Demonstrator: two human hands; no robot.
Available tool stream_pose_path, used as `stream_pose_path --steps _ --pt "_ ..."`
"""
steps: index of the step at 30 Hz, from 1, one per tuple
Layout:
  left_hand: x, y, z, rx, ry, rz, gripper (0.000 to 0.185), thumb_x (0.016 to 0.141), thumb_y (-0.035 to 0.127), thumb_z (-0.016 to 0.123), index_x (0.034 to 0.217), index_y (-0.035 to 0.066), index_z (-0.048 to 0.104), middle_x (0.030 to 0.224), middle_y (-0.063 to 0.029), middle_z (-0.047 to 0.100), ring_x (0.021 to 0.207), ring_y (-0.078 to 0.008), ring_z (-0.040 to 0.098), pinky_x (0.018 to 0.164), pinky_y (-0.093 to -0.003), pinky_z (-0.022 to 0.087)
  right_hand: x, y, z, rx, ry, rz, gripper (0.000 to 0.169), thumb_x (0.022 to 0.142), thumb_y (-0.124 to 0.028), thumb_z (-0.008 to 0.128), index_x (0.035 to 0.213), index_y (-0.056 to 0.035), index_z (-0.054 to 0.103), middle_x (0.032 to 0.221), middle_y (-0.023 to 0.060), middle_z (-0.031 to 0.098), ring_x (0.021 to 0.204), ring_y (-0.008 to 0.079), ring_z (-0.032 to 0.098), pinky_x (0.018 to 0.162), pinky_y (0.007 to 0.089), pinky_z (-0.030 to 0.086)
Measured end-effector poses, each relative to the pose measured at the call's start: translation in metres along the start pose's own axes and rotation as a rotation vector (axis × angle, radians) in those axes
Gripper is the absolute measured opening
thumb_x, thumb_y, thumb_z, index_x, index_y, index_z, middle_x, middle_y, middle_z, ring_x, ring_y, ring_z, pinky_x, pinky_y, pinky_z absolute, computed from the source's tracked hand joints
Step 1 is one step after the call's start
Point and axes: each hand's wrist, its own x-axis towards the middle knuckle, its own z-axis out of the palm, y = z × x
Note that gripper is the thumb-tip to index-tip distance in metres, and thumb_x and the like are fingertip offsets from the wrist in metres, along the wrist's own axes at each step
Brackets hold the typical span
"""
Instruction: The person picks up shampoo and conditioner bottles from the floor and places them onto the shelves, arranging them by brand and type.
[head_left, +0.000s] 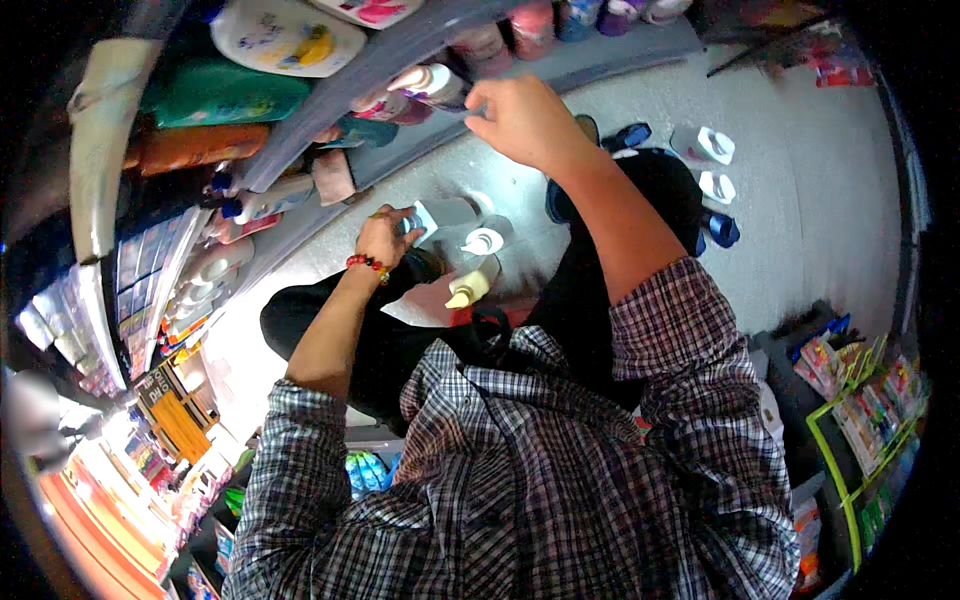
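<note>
My left hand (384, 238) is on the cap of a white bottle (450, 214) standing on the floor between my knees. Close to it stand a second white bottle (487, 236) with a pale cap and a pale yellow one (475, 283) with a pointed cap. My right hand (517, 120) is raised beside the shelf, next to a white-capped bottle (442, 86); thumb and forefinger are apart, and nothing shows between them.
Shelves (450, 135) of bottles run along the upper left. White-capped containers (714, 146) and blue-capped ones (721, 228) stand on the floor at right. A green wire rack (844, 480) with packets is at the lower right. A large green container (225, 91) sits on the upper shelf.
</note>
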Motion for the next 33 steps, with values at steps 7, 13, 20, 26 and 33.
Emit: stream_pose_path --steps 7,13,20,26,33 --pt "-0.048 0.029 -0.153 -0.134 0.069 0.177 0.045 0.078 0.035 0.083 0.111 0.007 0.073 0.085 -0.0142 0.070 0.071 -0.0199 0.065 0.066 -0.0345 0.051 0.000 -0.008 0.014 0.278 -0.517 -0.031 0.074 0.074 -0.032 0.085 0.136 -0.0061 0.054 0.117 0.0182 0.068 0.109 0.0283 0.064 0.094 0.0389 0.050" --pt "-0.080 0.066 -0.271 -0.482 -0.164 0.203 0.046 0.084 0.024 0.080 0.123 0.006 0.067 0.088 -0.0033 0.066 0.071 -0.0083 0.061 0.056 -0.0230 0.048 -0.022 -0.034 0.025 0.619 -0.829 0.019 0.102 0.072 -0.020 0.088 0.154 -0.0092 0.029 0.150 0.0131 0.045 0.140 0.0252 0.040 0.116 0.0447 0.027" --pt "-0.059 0.089 -0.330 -0.421 -0.132 0.264 0.051 0.085 0.043 0.077 0.116 0.003 0.068 0.081 -0.0051 0.070 0.060 -0.0073 0.064 0.048 -0.0191 0.044 -0.056 -0.083 0.035 1.079 -0.696 0.175 0.081 0.074 -0.021 0.083 0.142 0.0009 0.043 0.129 0.0080 0.059 0.119 0.0192 0.057 0.102 0.0337 0.044" --pt "-0.040 0.083 -0.312 -0.572 -0.038 0.277 0.051 0.091 0.044 0.070 0.123 0.005 0.063 0.085 -0.0002 0.068 0.057 -0.0053 0.060 0.046 -0.0182 0.042 -0.088 -0.102 0.036 1.226 -0.569 0.214 0.080 0.081 -0.041 0.077 0.139 0.0048 0.046 0.128 0.0128 0.061 0.115 0.0224 0.061 0.098 0.0356 0.049" --pt "-0.059 0.090 -0.309 -0.629 -0.038 0.300 0.045 0.092 0.038 0.071 0.119 0.003 0.064 0.082 -0.0007 0.068 0.059 -0.0062 0.061 0.045 -0.0194 0.040 -0.098 -0.105 0.027 1.132 -0.477 0.147 0.068 0.085 -0.025 0.077 0.139 0.0051 0.048 0.127 0.0116 0.061 0.114 0.0180 0.059 0.097 0.0325 0.049"
